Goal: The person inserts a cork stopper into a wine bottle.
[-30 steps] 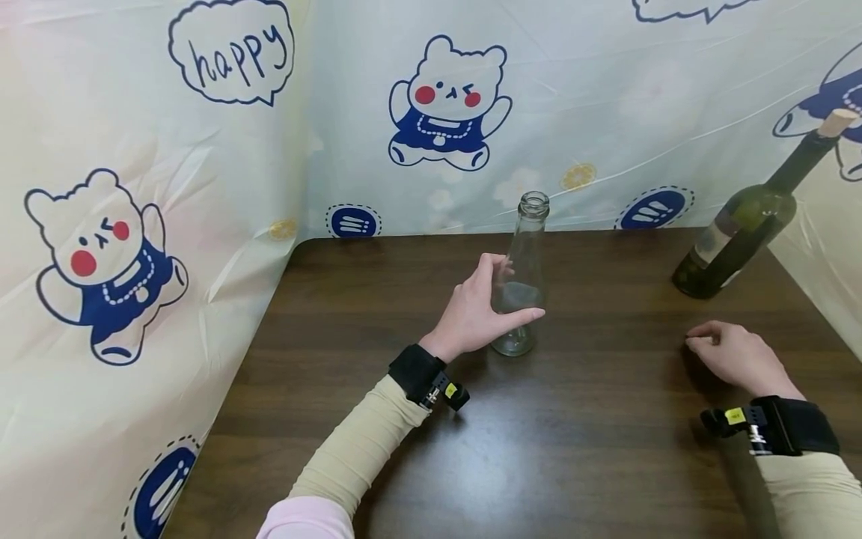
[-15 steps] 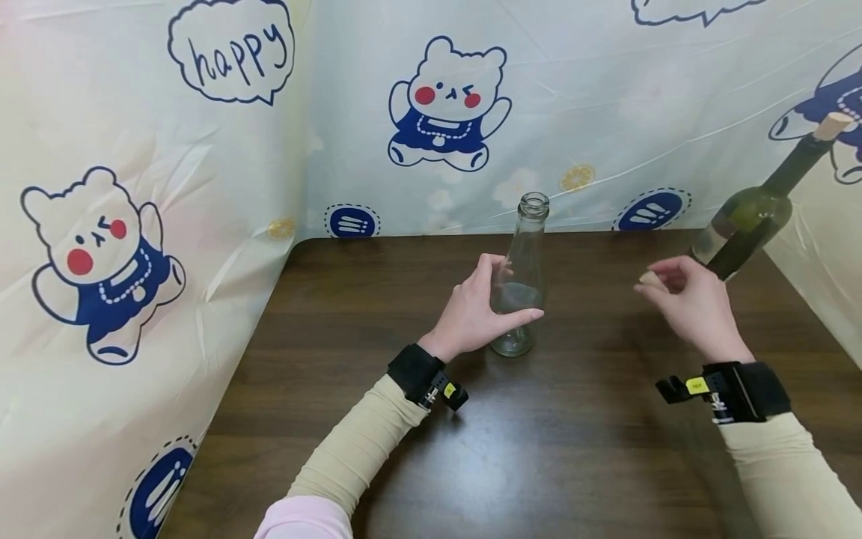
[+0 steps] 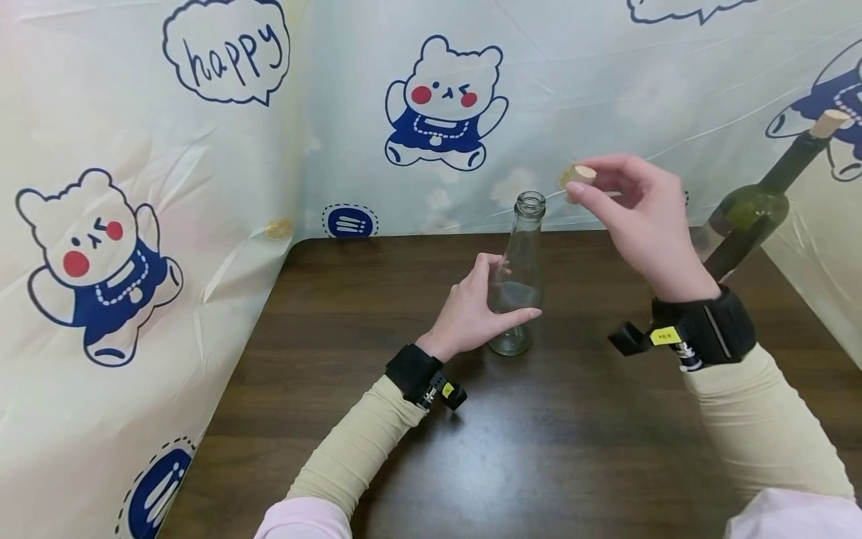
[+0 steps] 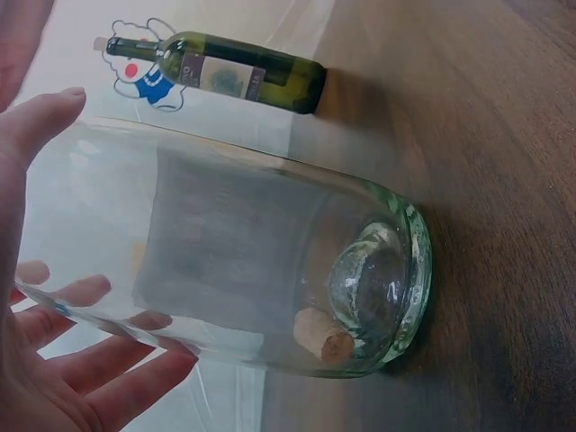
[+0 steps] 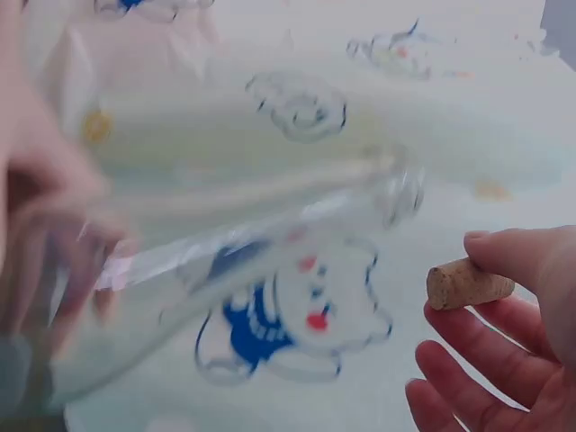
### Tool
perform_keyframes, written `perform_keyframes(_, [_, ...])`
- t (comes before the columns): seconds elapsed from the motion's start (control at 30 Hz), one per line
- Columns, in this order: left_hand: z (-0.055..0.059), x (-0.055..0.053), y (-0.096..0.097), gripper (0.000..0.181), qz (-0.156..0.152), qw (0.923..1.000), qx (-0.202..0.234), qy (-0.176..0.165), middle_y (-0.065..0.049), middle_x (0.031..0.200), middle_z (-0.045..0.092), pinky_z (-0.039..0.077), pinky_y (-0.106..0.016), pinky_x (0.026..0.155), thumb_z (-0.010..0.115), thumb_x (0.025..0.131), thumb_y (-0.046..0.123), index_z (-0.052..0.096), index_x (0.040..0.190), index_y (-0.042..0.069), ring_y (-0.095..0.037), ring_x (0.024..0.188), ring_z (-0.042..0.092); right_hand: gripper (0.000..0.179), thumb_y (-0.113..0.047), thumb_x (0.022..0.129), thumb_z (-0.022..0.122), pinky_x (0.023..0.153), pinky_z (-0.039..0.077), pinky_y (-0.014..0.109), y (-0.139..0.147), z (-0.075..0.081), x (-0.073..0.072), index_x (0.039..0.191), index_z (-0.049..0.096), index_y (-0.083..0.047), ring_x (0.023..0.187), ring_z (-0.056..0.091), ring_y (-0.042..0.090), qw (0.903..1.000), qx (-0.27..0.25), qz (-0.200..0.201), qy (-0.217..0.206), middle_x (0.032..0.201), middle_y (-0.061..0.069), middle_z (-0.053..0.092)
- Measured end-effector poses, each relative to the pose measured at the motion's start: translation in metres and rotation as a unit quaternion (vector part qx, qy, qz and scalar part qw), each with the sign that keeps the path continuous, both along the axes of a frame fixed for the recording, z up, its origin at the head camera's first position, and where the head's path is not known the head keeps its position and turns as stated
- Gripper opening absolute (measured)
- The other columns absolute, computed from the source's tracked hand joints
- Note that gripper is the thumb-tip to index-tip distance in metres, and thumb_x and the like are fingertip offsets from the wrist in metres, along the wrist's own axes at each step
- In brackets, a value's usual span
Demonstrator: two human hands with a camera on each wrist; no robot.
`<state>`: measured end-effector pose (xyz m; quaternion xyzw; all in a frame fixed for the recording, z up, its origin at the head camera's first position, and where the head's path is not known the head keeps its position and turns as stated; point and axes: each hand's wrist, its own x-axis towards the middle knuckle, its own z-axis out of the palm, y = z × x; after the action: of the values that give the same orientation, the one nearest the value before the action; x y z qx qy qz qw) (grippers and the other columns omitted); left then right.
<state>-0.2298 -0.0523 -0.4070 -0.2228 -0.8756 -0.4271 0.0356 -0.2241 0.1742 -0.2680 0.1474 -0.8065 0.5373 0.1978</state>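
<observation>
Standing upright on the table, the clear glass bottle [image 3: 521,262] has an open mouth and a grey label. My left hand [image 3: 471,311] holds it around the lower body, thumb on the near side and fingers on the far side. In the left wrist view a cork [image 4: 322,335] lies inside, at the bottle's bottom. Up in the air, right of and slightly above the bottle's mouth, my right hand [image 3: 643,217] pinches another cork [image 3: 582,175] between thumb and fingers. The right wrist view shows this cork [image 5: 468,283] apart from the bottle, which is blurred there.
A green wine bottle [image 3: 757,209] with a cork in its neck stands at the back right, partly behind my right hand. The dark wooden table [image 3: 323,314] ends at a printed curtain [image 3: 323,112] behind and at the sides.
My right hand has risen from the right side of the table and moved left, bringing the cork near the clear bottle's mouth. The left hand and its bottle have stayed in place.
</observation>
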Motion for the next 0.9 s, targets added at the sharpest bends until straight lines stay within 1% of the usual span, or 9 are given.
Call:
perform_keyframes(0.07, [-0.001,0.000,0.000,0.084,0.000,1.0000,0.001,0.000,0.001,0.136,0.063,0.056,-0.042,0.095,0.072,0.078,0.069,0.038,0.138,0.021,-0.015,0.122,0.061,0.035,-0.024,0.091,0.076,0.087,0.052,0.017,-0.010,0.010,0.001,0.123,0.073,-0.010,0.095,0.071,0.010,0.9999,-0.005,0.009,0.008,0.100,-0.009,0.076])
perform_keyframes(0.17, [-0.001,0.000,0.000,0.085,0.000,1.0000,0.004,-0.001,0.000,0.136,0.063,0.056,-0.041,0.095,0.073,0.077,0.068,0.038,0.138,0.021,-0.015,0.122,0.061,0.033,-0.024,0.090,0.077,0.087,0.053,0.019,-0.022,0.020,0.002,0.120,0.074,-0.010,0.096,0.070,0.012,0.9998,-0.004,0.013,0.017,0.103,-0.006,0.074])
perform_keyframes(0.33, [-0.001,0.000,-0.001,0.084,-0.001,1.0000,0.008,0.001,0.001,0.135,0.063,0.055,-0.042,0.095,0.073,0.077,0.069,0.038,0.137,0.021,-0.015,0.122,0.061,0.034,-0.023,0.089,0.078,0.088,0.053,0.020,-0.035,0.027,0.003,0.119,0.074,-0.006,0.097,0.069,0.013,0.9993,0.003,0.022,0.030,0.106,-0.003,0.072])
perform_keyframes(0.47, [-0.001,0.000,0.000,0.083,-0.003,1.0000,0.008,0.003,0.001,0.134,0.063,0.056,-0.043,0.096,0.073,0.077,0.068,0.038,0.137,0.022,-0.015,0.121,0.061,0.034,-0.022,0.089,0.078,0.086,0.053,0.020,-0.039,0.027,0.003,0.117,0.074,-0.003,0.098,0.067,0.014,0.9988,0.013,0.030,0.036,0.104,-0.002,0.071])
perform_keyframes(0.77, [-0.002,0.000,-0.001,0.083,-0.006,0.9999,0.015,0.002,0.001,0.135,0.062,0.056,-0.043,0.095,0.074,0.078,0.067,0.037,0.137,0.022,-0.015,0.121,0.061,0.038,-0.029,0.089,0.077,0.085,0.052,0.023,-0.041,0.018,-0.001,0.117,0.074,-0.002,0.102,0.062,0.014,0.9987,0.039,0.033,0.008,0.105,0.000,0.071])
perform_keyframes(0.9, [-0.002,0.000,-0.001,0.083,-0.007,0.9999,0.015,0.000,0.001,0.135,0.062,0.056,-0.043,0.096,0.073,0.078,0.067,0.037,0.137,0.022,-0.015,0.122,0.061,0.038,-0.028,0.090,0.077,0.084,0.053,0.022,-0.040,0.014,-0.002,0.117,0.073,-0.001,0.101,0.063,0.015,0.9984,0.038,0.042,0.006,0.105,-0.001,0.070])
